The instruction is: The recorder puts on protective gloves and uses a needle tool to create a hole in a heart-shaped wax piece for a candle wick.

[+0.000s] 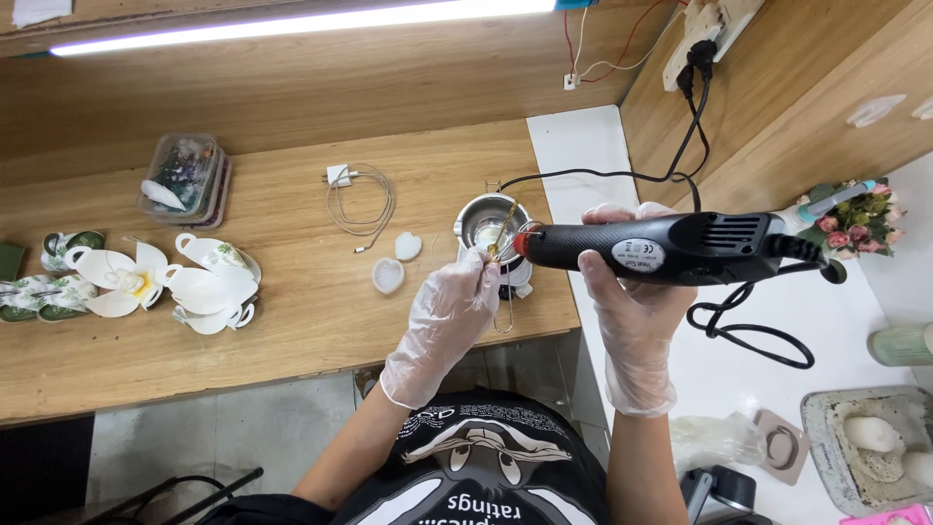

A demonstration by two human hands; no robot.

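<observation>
oval white label (639,255) on heat gun (671,248), perhaps

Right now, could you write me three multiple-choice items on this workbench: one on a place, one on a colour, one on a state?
1. Where does the heat gun's nozzle point?
A. at the small metal pot
B. at the flowers
C. at the floor

2. What colour is the heat gun's body?
A. white
B. black
C. yellow

3. What covers both hands?
A. nothing
B. wool mittens
C. clear plastic gloves

Answers: 1 A, the nozzle sits beside the pot. 2 B, the casing is black. 3 C, the left hand and right hand show thin transparent gloves.
</observation>
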